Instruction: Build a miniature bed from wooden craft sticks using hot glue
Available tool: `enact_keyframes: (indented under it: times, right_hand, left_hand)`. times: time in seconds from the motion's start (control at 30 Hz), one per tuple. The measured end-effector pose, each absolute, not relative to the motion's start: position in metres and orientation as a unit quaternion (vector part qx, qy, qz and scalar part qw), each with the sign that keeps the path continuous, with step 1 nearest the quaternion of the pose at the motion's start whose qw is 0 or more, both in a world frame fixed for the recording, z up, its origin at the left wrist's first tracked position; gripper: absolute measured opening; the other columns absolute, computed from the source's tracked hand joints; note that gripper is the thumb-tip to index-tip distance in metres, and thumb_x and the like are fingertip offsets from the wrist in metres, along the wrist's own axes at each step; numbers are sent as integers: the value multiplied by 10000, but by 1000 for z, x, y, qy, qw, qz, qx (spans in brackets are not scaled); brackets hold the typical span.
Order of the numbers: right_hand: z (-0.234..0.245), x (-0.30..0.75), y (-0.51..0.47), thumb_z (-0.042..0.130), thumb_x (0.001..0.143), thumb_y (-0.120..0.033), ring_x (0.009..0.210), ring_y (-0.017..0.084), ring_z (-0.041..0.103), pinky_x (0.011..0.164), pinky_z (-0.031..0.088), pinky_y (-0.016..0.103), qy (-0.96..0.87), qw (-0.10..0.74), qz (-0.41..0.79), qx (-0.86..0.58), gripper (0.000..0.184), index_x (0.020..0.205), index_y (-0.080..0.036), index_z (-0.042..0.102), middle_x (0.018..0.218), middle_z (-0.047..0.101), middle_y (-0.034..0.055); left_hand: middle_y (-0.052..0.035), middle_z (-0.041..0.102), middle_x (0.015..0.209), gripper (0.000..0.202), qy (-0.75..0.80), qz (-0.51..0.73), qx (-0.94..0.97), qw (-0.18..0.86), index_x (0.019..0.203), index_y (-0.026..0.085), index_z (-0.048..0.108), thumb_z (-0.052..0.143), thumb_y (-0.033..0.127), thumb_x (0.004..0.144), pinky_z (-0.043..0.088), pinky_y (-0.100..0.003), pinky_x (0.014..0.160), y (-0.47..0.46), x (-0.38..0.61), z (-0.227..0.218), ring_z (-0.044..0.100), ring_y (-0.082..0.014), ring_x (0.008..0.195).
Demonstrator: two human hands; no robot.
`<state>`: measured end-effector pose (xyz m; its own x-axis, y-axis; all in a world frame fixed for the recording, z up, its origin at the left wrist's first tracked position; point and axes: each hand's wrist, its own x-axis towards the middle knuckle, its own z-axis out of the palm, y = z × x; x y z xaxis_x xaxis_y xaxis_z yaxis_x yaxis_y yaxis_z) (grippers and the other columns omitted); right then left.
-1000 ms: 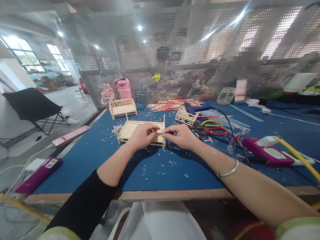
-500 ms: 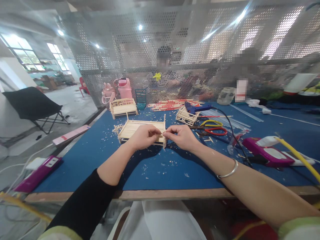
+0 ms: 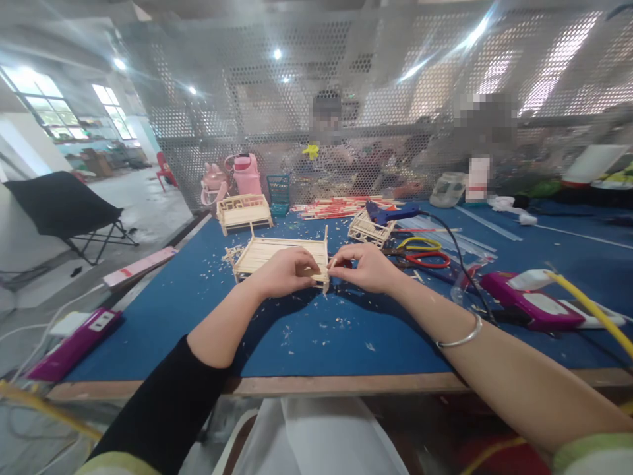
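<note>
A small bed frame made of pale wooden sticks [image 3: 267, 252] stands on the blue table mat [image 3: 316, 330]. My left hand [image 3: 287, 272] is closed on its near side rail. My right hand [image 3: 363, 267] is pinched at the frame's near right corner post, its fingertips close to those of the left hand. What the right fingers pinch is too small to make out.
A second stick bed [image 3: 243, 212] and a small stick frame [image 3: 366, 229] stand farther back. A blue glue gun [image 3: 390, 213] with a black cord, red and yellow scissors [image 3: 420, 252], loose sticks [image 3: 341, 208], pink bottles [image 3: 242, 175] and magenta boxes [image 3: 529, 307] lie around. People sit behind a perforated screen.
My right hand has shifted slightly right and back along the corner post. The left hand stays on the rail. The bed frame has not moved.
</note>
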<state>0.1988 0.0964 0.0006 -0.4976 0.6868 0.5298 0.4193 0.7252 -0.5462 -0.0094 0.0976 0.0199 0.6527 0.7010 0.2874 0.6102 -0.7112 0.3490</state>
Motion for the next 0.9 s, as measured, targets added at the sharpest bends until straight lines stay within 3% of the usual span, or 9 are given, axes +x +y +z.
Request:
enact_keyframes:
  times: [0.43,0.7,0.9]
  right_hand:
    - [4,203,100,633,793,-253,576,103,550,659,359,241,-872,337,63,-349,179,647,-153,664,626,673,14]
    - [2,202,99,630,783,-271,528,95,509,637,339,242,-866,343,57,-360,210,610,-153,625,559,618,-6]
    - [1,198,97,639,776,-246,530,96,500,661,336,250,-860,352,47,-366,197,604,-154,609,570,628,-3]
  left_hand:
    - [-59,695,863,123,351,189,917,22,806,172,729,615,181,762,479,-266,744,92,-1,18,642,-165,795]
    - [-46,689,842,143,379,232,892,85,780,163,717,584,155,730,487,-253,693,88,2,18,636,-153,742]
    - [-55,702,777,236,407,262,870,99,899,139,706,530,152,742,477,-262,630,91,2,15,626,-160,683]
